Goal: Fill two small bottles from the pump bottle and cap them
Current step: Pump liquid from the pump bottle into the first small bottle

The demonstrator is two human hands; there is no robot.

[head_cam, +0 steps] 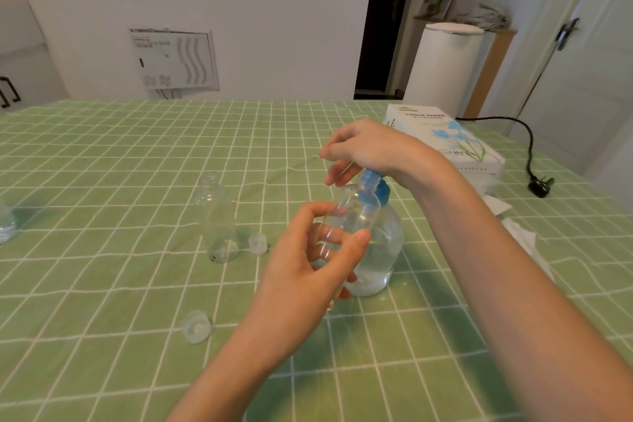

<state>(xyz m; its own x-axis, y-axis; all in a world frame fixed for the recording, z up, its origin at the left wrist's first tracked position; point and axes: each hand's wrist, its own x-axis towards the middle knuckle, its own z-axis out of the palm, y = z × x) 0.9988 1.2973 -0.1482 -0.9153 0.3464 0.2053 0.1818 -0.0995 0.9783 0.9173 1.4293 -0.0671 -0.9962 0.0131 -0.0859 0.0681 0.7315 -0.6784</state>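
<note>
On the checked table (102, 181), the pump bottle (383, 250), judged heavy and stable with liquid, is pressed at its blue head (369, 180) by the loose-fingered right hand (373, 147), which grips nothing, while the small bottle (359, 211), likely light and slick, is held under the spout, clasped round its body by the left hand (301, 267).
</note>
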